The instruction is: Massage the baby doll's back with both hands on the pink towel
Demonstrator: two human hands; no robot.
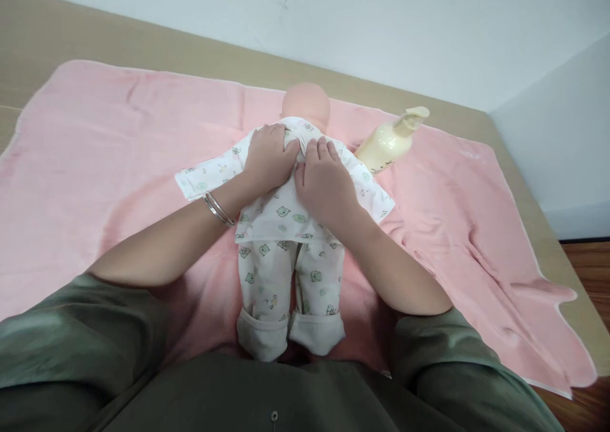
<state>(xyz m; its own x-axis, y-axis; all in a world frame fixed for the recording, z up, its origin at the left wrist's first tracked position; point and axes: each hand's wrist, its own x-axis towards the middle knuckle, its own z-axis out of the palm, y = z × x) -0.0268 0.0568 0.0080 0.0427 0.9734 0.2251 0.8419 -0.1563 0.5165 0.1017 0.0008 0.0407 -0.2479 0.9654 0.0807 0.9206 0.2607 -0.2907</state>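
A doll with a bare, smooth head (306, 103) lies on a pink blanket, its feet end toward me; no face shows. It wears a white printed shirt (286, 219) and matching trousers (314, 279) with turned-up cuffs. My left hand (270, 155) rests on the upper left of the shirt, thumb toward the middle, fingertips partly hidden over the shoulder. Beside it, my right hand (326, 175) lies on the upper right of the shirt, fingers extended. The cloth is creased between the two hands.
The pink blanket (119, 140) covers much of the wooden table (28, 32) and is wrinkled at the right. A pale yellow pump bottle (387, 145) lies tilted beside the doll's right-hand sleeve. A white wall (381, 32) stands behind the table.
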